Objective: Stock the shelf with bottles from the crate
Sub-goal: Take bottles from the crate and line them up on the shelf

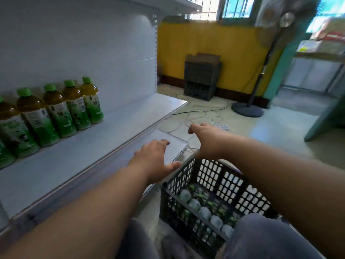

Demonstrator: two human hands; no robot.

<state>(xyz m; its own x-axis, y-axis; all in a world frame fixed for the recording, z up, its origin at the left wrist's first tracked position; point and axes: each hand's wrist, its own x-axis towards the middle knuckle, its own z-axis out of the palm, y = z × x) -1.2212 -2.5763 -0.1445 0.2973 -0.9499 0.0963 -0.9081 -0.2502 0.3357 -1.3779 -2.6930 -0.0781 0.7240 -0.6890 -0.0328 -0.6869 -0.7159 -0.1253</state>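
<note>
Shelf: white metal shelving unit [104, 139], long flat deck w/ pale back panel; most of the deck right of the row is bare, prob. where the next stock goes.
Crate: black plastic lattice crate [211, 186] on floor just beside shelf edge, between the person's knees, so reach from crate to shelf is short.
Shelf bottles: row of green-capped tea bottles w/ green labels [61, 113] upright at back left of deck, labels facing out; 5 clear, more cut off by left frame edge.
Crate bottles: pale rounded tops of bottles [197, 208] low inside crate, seen thru lattice; count & caps hard to make out, part hidden by right knee.
Left hand: left hand [153, 157] spread wide, palm down, holding nothing, over shelf lip w/ thumb near crate rim.
Right hand: right hand [203, 139] fingers loosely curled, holding nothing, above crate's far corner; whether it touches the rim, can't tell.
Blur: whole view smeared, label text unreadable.
</note>
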